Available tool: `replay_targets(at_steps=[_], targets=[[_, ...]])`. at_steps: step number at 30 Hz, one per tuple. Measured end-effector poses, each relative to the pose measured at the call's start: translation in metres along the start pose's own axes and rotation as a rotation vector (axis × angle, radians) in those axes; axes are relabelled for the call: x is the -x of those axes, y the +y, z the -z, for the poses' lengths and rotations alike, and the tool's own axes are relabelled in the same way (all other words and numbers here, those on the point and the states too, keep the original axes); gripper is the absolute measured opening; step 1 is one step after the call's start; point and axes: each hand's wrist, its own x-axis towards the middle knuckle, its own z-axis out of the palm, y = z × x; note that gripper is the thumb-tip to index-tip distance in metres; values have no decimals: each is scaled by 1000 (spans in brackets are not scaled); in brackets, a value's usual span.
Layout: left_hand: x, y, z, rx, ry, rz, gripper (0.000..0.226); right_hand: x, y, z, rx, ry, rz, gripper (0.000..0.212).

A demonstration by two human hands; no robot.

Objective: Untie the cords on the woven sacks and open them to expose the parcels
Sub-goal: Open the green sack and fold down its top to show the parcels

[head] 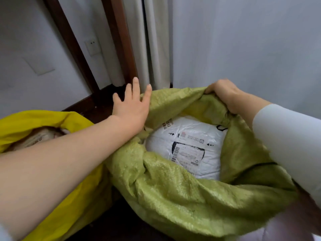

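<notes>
Spreading the green woven sack [173, 197] wide, the left hand [132, 105] presses flat, fingers splayed, on its far-left rim while the right hand [224, 94] clutches the far rim; let go, that fabric could slump over the white parcel [187, 148] exposed inside.

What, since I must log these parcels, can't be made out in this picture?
Head view:
Label print on the white parcel: too small, blurred.
Parcel's lower part: hidden by the green sack.
Yellow sack contents: partly covered by the left forearm.
Right hand fingertips: buried in sack fabric.
</notes>
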Motion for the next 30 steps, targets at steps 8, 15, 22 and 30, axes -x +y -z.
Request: replay_targets(at_steps=[8,15,22,30], targets=[[-12,-33,-3,1168,-309,108,39,-2,29,40,-94,-81,-203,22],[-23,-27,-18,1742,-615,392,49,-12,43,45,249,-82,-247,39],[-14,-8,-19,2416,-256,629,36,41,-9,-9,531,-100,308,61],[22,-24,-13,2063,-197,743,29,116,-25,-70,644,-421,410,30]])
